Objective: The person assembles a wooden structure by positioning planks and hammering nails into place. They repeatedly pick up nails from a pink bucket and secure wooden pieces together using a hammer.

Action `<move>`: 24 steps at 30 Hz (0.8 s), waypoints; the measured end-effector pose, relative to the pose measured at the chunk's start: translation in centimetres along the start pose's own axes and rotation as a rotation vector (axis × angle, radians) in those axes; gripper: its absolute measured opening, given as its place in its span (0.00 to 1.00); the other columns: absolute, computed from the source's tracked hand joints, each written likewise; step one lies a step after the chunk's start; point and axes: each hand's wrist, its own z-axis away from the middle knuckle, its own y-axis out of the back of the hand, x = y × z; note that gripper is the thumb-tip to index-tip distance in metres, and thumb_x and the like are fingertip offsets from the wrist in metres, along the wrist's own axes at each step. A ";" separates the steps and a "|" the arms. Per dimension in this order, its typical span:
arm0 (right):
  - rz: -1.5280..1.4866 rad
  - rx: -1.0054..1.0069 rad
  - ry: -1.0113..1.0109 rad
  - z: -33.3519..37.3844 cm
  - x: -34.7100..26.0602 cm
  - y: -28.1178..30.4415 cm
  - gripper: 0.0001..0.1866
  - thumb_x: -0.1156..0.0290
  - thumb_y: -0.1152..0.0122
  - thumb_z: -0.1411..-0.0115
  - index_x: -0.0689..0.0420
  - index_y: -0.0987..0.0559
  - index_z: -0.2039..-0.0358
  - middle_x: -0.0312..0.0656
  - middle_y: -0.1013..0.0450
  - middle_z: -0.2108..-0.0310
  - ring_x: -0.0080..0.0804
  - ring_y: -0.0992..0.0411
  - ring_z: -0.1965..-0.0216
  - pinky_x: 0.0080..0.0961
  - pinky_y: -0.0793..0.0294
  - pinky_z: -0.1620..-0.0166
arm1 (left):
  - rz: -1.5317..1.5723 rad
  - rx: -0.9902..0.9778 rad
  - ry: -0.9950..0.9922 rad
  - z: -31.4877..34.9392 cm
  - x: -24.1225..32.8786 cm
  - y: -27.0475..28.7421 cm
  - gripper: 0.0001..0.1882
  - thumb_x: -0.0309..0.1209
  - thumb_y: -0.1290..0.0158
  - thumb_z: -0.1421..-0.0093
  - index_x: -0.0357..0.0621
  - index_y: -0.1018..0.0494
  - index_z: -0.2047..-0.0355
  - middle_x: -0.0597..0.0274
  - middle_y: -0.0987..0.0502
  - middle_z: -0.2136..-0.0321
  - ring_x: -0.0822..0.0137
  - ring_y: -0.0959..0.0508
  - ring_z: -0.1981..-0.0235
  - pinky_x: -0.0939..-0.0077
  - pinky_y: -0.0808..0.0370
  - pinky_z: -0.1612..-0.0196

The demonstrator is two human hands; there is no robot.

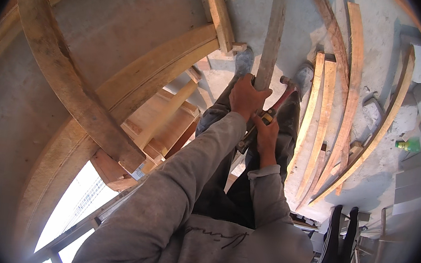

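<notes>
A long wooden plank [272, 36] runs away from me between my boots. My left hand [245, 95] is closed around its near end, thumb on the top face. Close beside it on the right, my right hand [267, 133] is closed at the lower end of a red-handled hammer [282, 99], whose metal head points away from me. A yellow and black piece [267, 118] shows at the right fingers; whether it belongs to the hammer I cannot tell. Below the left wrist lies a dark object [244, 141], partly hidden.
Curved wooden strips [325, 117] lie on the concrete floor [383, 26] at the right. A green bottle [410, 145] and broken blocks [373, 114] lie beyond. Large curved timber frames [65, 61] fill the left side. Another person's dark-clad legs [339, 240] show at lower right.
</notes>
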 end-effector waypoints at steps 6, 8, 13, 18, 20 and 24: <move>0.081 -0.027 -0.026 -0.4 0.7 -0.9 0.17 0.70 0.30 0.46 0.63 0.26 0.61 0.36 0.26 0.70 0.22 0.27 0.70 0.22 0.26 0.65 | 0.015 0.028 0.024 -0.4 -1.6 -0.2 0.27 0.44 0.37 0.54 0.34 0.24 0.60 0.43 0.19 0.65 0.44 0.18 0.61 0.54 0.24 0.55; 0.152 -0.020 -0.036 -0.4 0.8 -1.0 0.18 0.69 0.30 0.47 0.63 0.26 0.61 0.36 0.26 0.70 0.22 0.27 0.69 0.22 0.26 0.64 | 0.012 0.013 0.036 -0.6 -2.0 -0.2 0.28 0.43 0.38 0.54 0.33 0.24 0.58 0.43 0.18 0.64 0.45 0.18 0.60 0.56 0.23 0.53; 0.180 -0.037 0.004 -2.0 1.6 -1.1 0.18 0.70 0.29 0.48 0.63 0.27 0.61 0.37 0.25 0.69 0.23 0.27 0.68 0.23 0.26 0.64 | 0.012 0.036 0.013 -1.9 -3.1 -1.3 0.28 0.43 0.38 0.54 0.33 0.24 0.58 0.43 0.18 0.64 0.45 0.18 0.60 0.56 0.23 0.52; 0.214 -0.007 0.002 -2.9 1.5 -1.0 0.18 0.72 0.29 0.48 0.63 0.27 0.60 0.37 0.25 0.68 0.23 0.26 0.68 0.23 0.26 0.64 | 0.043 0.050 0.008 -2.8 -3.7 -2.3 0.28 0.43 0.39 0.54 0.31 0.24 0.59 0.42 0.18 0.66 0.46 0.18 0.61 0.57 0.23 0.54; 0.194 -0.008 -0.009 -2.8 1.7 -0.9 0.18 0.72 0.30 0.49 0.63 0.26 0.60 0.38 0.24 0.68 0.24 0.26 0.68 0.23 0.25 0.64 | 0.081 0.051 0.000 -2.8 -3.8 -2.4 0.28 0.43 0.38 0.54 0.30 0.24 0.60 0.42 0.18 0.68 0.47 0.17 0.63 0.58 0.23 0.56; 0.237 -0.024 0.055 -1.4 0.6 -1.2 0.19 0.72 0.30 0.49 0.63 0.26 0.59 0.38 0.24 0.68 0.24 0.26 0.68 0.23 0.25 0.63 | 0.192 0.053 -0.066 -2.0 -4.3 -2.1 0.23 0.40 0.38 0.55 0.32 0.24 0.66 0.40 0.20 0.71 0.43 0.19 0.66 0.54 0.23 0.60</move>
